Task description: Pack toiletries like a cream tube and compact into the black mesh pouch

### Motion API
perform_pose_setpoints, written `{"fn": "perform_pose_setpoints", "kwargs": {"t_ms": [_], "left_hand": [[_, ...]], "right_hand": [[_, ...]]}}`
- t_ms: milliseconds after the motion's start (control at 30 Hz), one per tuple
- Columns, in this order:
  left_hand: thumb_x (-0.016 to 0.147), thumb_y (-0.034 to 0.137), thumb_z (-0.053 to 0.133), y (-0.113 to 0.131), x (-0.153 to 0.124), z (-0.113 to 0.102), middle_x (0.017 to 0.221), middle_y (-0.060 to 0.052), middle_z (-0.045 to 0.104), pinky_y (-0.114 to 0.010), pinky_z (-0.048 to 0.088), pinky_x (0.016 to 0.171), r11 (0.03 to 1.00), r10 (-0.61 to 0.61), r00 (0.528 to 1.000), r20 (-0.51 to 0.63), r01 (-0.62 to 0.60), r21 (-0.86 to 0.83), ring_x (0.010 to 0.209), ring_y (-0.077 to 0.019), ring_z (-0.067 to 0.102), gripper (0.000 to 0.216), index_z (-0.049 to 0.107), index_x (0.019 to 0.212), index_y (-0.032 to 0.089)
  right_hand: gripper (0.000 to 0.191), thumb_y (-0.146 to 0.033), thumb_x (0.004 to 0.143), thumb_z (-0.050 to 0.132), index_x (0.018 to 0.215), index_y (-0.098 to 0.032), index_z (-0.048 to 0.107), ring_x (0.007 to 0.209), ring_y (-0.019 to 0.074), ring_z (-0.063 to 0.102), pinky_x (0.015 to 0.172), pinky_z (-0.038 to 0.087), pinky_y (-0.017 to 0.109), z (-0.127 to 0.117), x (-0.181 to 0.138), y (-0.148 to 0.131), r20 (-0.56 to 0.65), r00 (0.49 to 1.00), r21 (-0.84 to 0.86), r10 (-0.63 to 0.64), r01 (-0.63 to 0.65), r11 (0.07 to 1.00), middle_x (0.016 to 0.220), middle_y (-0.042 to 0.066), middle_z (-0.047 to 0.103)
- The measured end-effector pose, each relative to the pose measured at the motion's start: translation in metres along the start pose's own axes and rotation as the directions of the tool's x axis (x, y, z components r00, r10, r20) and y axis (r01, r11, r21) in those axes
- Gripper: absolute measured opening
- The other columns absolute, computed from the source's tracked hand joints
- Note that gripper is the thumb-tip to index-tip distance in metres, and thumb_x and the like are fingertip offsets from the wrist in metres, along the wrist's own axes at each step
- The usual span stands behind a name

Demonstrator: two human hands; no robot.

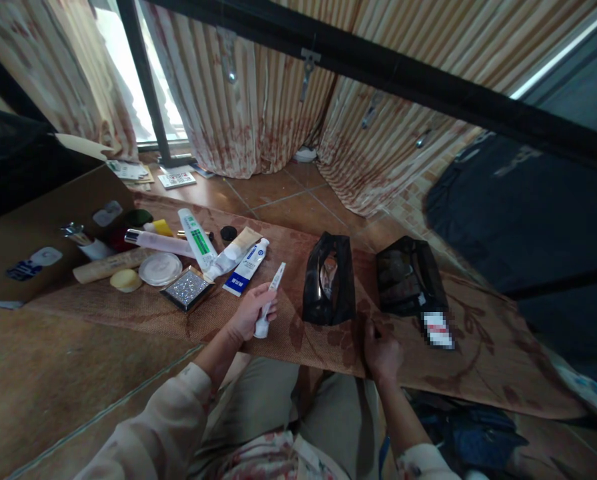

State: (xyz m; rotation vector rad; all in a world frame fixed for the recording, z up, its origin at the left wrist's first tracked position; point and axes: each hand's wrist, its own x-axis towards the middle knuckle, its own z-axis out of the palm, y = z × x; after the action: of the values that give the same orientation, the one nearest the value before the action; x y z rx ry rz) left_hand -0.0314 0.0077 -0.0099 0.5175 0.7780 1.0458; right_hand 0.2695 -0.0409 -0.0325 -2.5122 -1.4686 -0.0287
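Observation:
My left hand is closed around a slim white tube, held tilted above the table's near edge. Just beyond it lies a white and blue tube, beside a beige-ended tube and a white and green tube. A black mesh pouch with a see-through front stands upright between my hands, touched by neither. My right hand rests at the table edge to the right of that pouch, fingers curled into a loose fist with nothing visible in them.
A second black pouch stands at the right, near a blurred white packet. Leftward are a glittery compact, a round clear case, a yellow sponge and a cardboard box. A dark bar crosses above.

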Motion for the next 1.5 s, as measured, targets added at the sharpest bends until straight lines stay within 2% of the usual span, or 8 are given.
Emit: {"fn": "perform_pose_setpoints", "kwargs": {"t_ms": [133, 267, 567, 833, 1033, 1300, 1433, 1500], "left_hand": [[0.052, 0.028, 0.083, -0.010, -0.001, 0.008, 0.062, 0.004, 0.057, -0.019, 0.035, 0.045, 0.978, 0.138, 0.979, -0.153, -0.111, 0.177, 0.048, -0.0065, 0.046, 0.039, 0.059, 0.079, 0.015], [0.053, 0.031, 0.081, -0.014, -0.001, 0.011, 0.063, 0.002, 0.061, -0.022, 0.040, 0.047, 0.963, 0.195, 0.958, -0.211, -0.147, 0.226, 0.049, -0.0096, 0.052, 0.040, 0.059, 0.082, 0.014], [0.057, 0.031, 0.079, -0.017, 0.001, 0.009, 0.058, 0.002, 0.060, -0.022, 0.041, 0.043, 0.954, 0.203, 0.958, -0.201, -0.148, 0.261, 0.044, -0.0104, 0.053, 0.033, 0.059, 0.077, 0.014], [0.058, 0.029, 0.076, -0.018, 0.001, 0.007, 0.055, 0.002, 0.059, -0.021, 0.039, 0.042, 0.951, 0.202, 0.957, -0.207, -0.141, 0.274, 0.043, -0.0100, 0.052, 0.027, 0.060, 0.072, 0.014], [0.059, 0.030, 0.075, -0.016, -0.001, 0.008, 0.052, 0.003, 0.058, -0.022, 0.038, 0.041, 0.957, 0.187, 0.960, -0.207, -0.131, 0.257, 0.041, -0.0103, 0.051, 0.024, 0.059, 0.070, 0.015], [0.059, 0.028, 0.076, -0.015, 0.002, 0.005, 0.059, 0.000, 0.064, -0.021, 0.040, 0.046, 0.964, 0.186, 0.964, -0.189, -0.142, 0.226, 0.049, -0.0110, 0.055, 0.022, 0.064, 0.071, 0.013], [0.062, 0.028, 0.075, -0.011, 0.001, 0.006, 0.070, -0.005, 0.069, -0.021, 0.042, 0.054, 0.967, 0.174, 0.975, -0.138, -0.143, 0.209, 0.061, -0.0131, 0.061, 0.028, 0.070, 0.084, 0.012], [0.063, 0.029, 0.075, -0.010, 0.000, 0.007, 0.070, -0.006, 0.070, -0.021, 0.042, 0.054, 0.970, 0.163, 0.981, -0.108, -0.139, 0.201, 0.061, -0.0133, 0.061, 0.028, 0.070, 0.085, 0.011]], "right_hand": [[0.046, -0.048, 0.089, 0.043, 0.100, -0.016, 0.072, 0.067, 0.0207, 0.062, 0.058, 0.034, 0.027, 0.001, -0.001, -0.001, -0.021, 1.000, 0.008, 0.006, -0.006, 1.000, 0.079, 0.014, 0.070], [0.044, -0.049, 0.088, 0.043, 0.101, -0.018, 0.072, 0.065, 0.0211, 0.062, 0.057, 0.035, 0.027, 0.000, -0.001, -0.001, -0.007, 1.000, -0.003, 0.025, -0.025, 1.000, 0.078, 0.013, 0.070], [0.046, -0.050, 0.088, 0.043, 0.100, -0.017, 0.072, 0.070, 0.0214, 0.062, 0.060, 0.037, 0.027, 0.002, 0.000, 0.000, -0.030, 0.999, 0.025, 0.015, -0.015, 1.000, 0.079, 0.014, 0.070], [0.043, -0.049, 0.089, 0.043, 0.099, -0.020, 0.072, 0.069, 0.0221, 0.062, 0.058, 0.034, 0.027, 0.000, 0.000, -0.001, 0.022, 0.998, 0.004, 0.051, -0.051, 0.999, 0.081, 0.013, 0.071], [0.045, -0.049, 0.088, 0.044, 0.100, -0.017, 0.072, 0.068, 0.0217, 0.062, 0.059, 0.035, 0.027, 0.000, 0.000, -0.002, -0.034, 0.999, 0.013, 0.020, -0.019, 1.000, 0.078, 0.014, 0.071], [0.045, -0.049, 0.089, 0.043, 0.099, -0.017, 0.072, 0.064, 0.0191, 0.060, 0.057, 0.033, 0.026, 0.001, 0.000, 0.000, 0.003, 1.000, 0.003, 0.026, -0.026, 1.000, 0.079, 0.013, 0.070], [0.044, -0.049, 0.089, 0.044, 0.098, -0.017, 0.073, 0.064, 0.0194, 0.060, 0.056, 0.032, 0.026, 0.002, 0.000, 0.000, -0.012, 0.999, 0.002, 0.034, -0.034, 0.999, 0.078, 0.014, 0.070], [0.043, -0.048, 0.089, 0.044, 0.098, -0.017, 0.073, 0.064, 0.0195, 0.060, 0.056, 0.032, 0.026, 0.001, 0.000, -0.001, -0.016, 0.999, 0.005, 0.030, -0.030, 1.000, 0.078, 0.013, 0.070]]}}
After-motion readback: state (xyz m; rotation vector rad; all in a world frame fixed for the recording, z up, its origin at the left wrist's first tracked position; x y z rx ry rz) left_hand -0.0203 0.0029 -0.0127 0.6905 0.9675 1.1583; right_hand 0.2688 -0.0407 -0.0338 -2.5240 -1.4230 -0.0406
